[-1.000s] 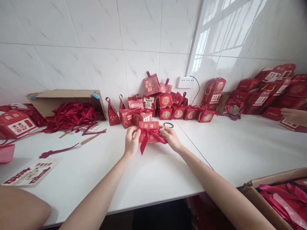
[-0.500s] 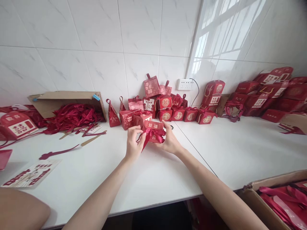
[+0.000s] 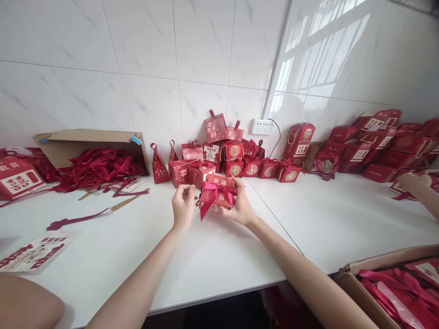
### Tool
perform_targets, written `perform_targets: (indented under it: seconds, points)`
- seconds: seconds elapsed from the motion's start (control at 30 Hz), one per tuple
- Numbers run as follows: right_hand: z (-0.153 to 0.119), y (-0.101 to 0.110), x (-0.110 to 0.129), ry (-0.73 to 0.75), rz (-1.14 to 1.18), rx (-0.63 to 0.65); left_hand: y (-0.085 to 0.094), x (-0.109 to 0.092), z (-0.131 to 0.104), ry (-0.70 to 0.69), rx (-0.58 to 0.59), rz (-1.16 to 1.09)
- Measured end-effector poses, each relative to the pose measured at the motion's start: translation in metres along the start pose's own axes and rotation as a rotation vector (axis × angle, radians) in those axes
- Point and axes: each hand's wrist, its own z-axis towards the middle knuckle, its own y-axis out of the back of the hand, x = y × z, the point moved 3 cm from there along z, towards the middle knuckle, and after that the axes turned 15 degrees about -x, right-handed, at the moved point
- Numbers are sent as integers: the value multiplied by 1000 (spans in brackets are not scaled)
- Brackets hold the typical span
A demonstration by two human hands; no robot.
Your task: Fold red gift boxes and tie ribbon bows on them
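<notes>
At the white table (image 3: 192,269) we note clustered cartons (image 3: 252,167) and, before them, a red gift box (image 3: 224,181). The right hand (image 3: 241,205), half-spread, clasps its right side; the left hand (image 3: 183,204) curls beside it, whether holding anything we cannot tell. A ribbon bow (image 3: 218,188) crosses the box.

held box (image 3: 221,198): far side hidden | lower-right carton (image 3: 377,262): edge-cut | co-worker's arm (image 3: 433,199): edge-cut

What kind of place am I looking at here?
Probably a small workroom where gift boxes are put together, though the pictures can't confirm it: red gift boxes stacked near a tiled wall, and a cardboard box of loose ribbons.
</notes>
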Motion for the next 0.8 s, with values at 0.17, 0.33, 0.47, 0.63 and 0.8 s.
perform_targets:
  seconds: [0.17,0.33,0.47,0.63,0.8]
  points:
    - [-3,-6,22,-1033,446,161,2,20,14,276,-127,-7]
    - [-16,22,65,-1471,756,254,5,32,19,355,-67,54]
    - [-36,67,91,-1481,720,134,9,38,27,406,-71,123]
    - [-59,145,104,-1245,468,-71,5,33,28,431,-67,212]
    - [-83,263,134,-450,-538,-346,-2,22,23,421,8,353]
